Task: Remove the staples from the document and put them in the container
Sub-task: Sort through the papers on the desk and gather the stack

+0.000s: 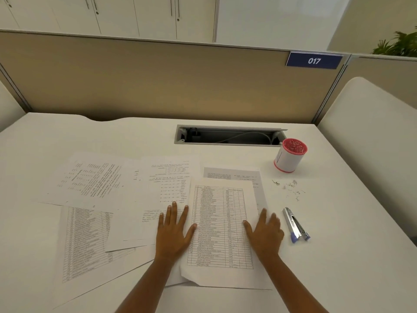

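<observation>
A printed table sheet [220, 224] lies on top of other papers in front of me. My left hand [174, 231] rests flat at its left edge, fingers straight, thumb on the sheet. My right hand [265, 233] lies flat on its right edge. Neither hand holds anything. A metal stapler with blue ends [296, 225] lies on the desk just right of my right hand. Several loose staples [291, 188] are scattered on the desk beyond it. A red-and-white round container [290, 158] stands upright behind the staples.
More printed sheets [94, 179] are spread over the left and middle of the white desk [338, 256]. An open cable slot [228, 135] sits at the back. A beige partition [158, 82] with a blue sign closes the far side.
</observation>
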`<move>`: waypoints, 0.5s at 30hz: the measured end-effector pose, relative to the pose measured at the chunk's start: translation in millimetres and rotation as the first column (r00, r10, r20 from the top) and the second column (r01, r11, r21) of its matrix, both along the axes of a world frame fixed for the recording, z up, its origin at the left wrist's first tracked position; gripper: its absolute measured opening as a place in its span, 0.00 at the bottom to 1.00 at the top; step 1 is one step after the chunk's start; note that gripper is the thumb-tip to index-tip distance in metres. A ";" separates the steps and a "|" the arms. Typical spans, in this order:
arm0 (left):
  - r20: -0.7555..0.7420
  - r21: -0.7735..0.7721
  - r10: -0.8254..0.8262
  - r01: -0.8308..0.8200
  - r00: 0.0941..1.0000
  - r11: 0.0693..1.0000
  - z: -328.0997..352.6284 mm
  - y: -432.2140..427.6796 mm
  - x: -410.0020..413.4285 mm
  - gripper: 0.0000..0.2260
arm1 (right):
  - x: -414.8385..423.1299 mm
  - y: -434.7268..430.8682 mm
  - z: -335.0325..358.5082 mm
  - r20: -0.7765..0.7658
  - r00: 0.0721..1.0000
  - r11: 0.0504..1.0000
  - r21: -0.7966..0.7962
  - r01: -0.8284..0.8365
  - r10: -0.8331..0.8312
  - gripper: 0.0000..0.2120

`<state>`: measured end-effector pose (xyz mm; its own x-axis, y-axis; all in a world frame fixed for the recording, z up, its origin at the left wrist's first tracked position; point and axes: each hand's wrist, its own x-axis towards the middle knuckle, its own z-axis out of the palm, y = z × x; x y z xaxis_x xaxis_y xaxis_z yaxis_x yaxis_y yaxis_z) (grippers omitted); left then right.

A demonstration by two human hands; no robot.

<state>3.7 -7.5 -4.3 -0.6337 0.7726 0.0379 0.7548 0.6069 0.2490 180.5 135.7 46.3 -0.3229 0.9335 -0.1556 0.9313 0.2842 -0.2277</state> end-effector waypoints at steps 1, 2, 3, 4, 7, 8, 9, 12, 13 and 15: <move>-0.004 -0.004 -0.002 0.002 1.000 1.000 0.0 0.2 -0.2 0.29 | -0.6 1.6 3.5 0.010 1.000 1.000 -0.022 0.016 -0.016 0.38; -0.008 -0.004 -0.006 0.006 1.000 1.000 -0.2 0.6 -0.3 0.29 | -2.2 3.1 8.3 0.003 0.999 0.998 -0.048 0.035 -0.035 0.39; -0.010 -0.008 -0.008 0.008 1.000 1.000 0.7 1.0 0.0 0.29 | -4.3 4.3 14.3 -0.020 0.998 0.995 -0.083 0.057 -0.059 0.40; -0.018 -0.005 -0.004 0.004 1.000 1.000 0.5 1.2 -0.1 0.29 | -6.9 5.5 18.2 -0.066 0.994 0.989 -0.120 0.082 -0.090 0.41; -0.022 0.001 0.005 -0.005 1.000 1.000 0.6 1.4 0.3 0.29 | -14.0 8.5 26.3 -0.264 0.944 0.949 -0.292 0.119 -0.199 0.44; -0.014 0.008 0.004 -0.004 1.000 1.000 0.5 1.4 0.7 0.29 | -15.2 10.2 27.6 -0.334 0.910 0.924 -0.365 0.114 -0.244 0.45; -0.007 0.015 0.002 -0.002 1.000 1.000 0.2 1.5 1.0 0.28 | -15.7 11.3 29.5 -0.391 0.876 0.900 -0.424 0.100 -0.281 0.45; 0.004 0.011 -0.008 0.008 1.000 1.000 -1.7 1.3 -0.8 0.27 | -13.2 15.2 35.1 -0.463 0.825 0.877 -0.473 0.080 -0.325 0.40; 0.001 -0.005 -0.017 0.017 1.000 1.000 -2.2 2.1 -1.4 0.27 | -11.3 17.4 36.8 -0.477 0.821 0.885 -0.461 0.071 -0.314 0.36; -0.001 -0.046 -0.031 0.031 1.000 0.998 -1.5 2.5 -3.0 0.28 | -7.7 21.8 40.4 -0.512 0.816 0.907 -0.419 0.037 -0.270 0.29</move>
